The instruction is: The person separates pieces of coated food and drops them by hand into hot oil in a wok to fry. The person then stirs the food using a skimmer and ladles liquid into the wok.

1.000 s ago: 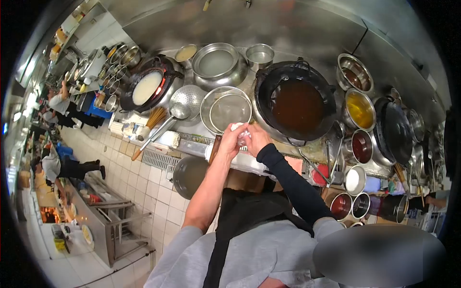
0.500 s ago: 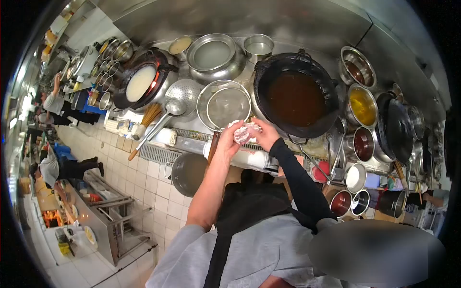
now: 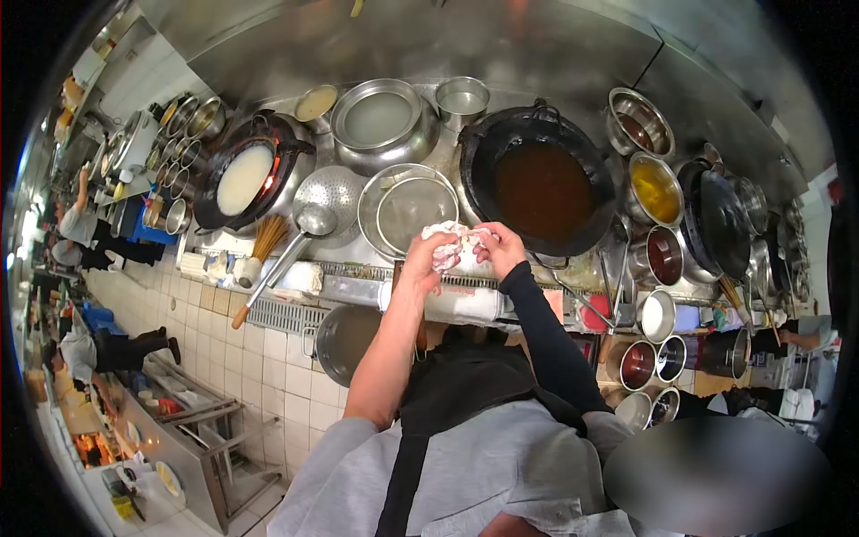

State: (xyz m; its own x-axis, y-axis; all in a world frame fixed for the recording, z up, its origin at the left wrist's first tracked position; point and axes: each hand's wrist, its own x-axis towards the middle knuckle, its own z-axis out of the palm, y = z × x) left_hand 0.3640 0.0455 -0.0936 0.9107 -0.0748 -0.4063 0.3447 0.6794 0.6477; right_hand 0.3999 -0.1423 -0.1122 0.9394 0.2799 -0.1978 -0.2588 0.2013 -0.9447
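A crumpled white-and-pink lump (image 3: 445, 243) is held over the cooktop's front edge; whether it is floured meat or something wrapped I cannot tell. Closed around its left side is my left hand (image 3: 424, 259). My right hand (image 3: 502, 248), fingers closed, pinches a small pinkish part at the lump's right end. Just beyond both hands sits a round wire strainer (image 3: 417, 208) over a metal bowl (image 3: 367, 219). To the right of it, a large black wok (image 3: 465, 170) contains dark brown liquid.
A perforated skimmer (image 3: 331, 192), a ladle (image 3: 314, 221) and a bamboo brush (image 3: 270, 234) lie left of the strainer. Farther left, a wok holds whitish liquid (image 3: 244, 181) over flame. Bowls of yellow liquid (image 3: 656, 190) and dark sauce (image 3: 664, 257) stand right. Other people (image 3: 125, 346) stand far left.
My right hand has shifted slightly right, drawing a pinkish part out from the lump, while my left hand keeps hold. The view has tilted, so the cookware appears shifted left.
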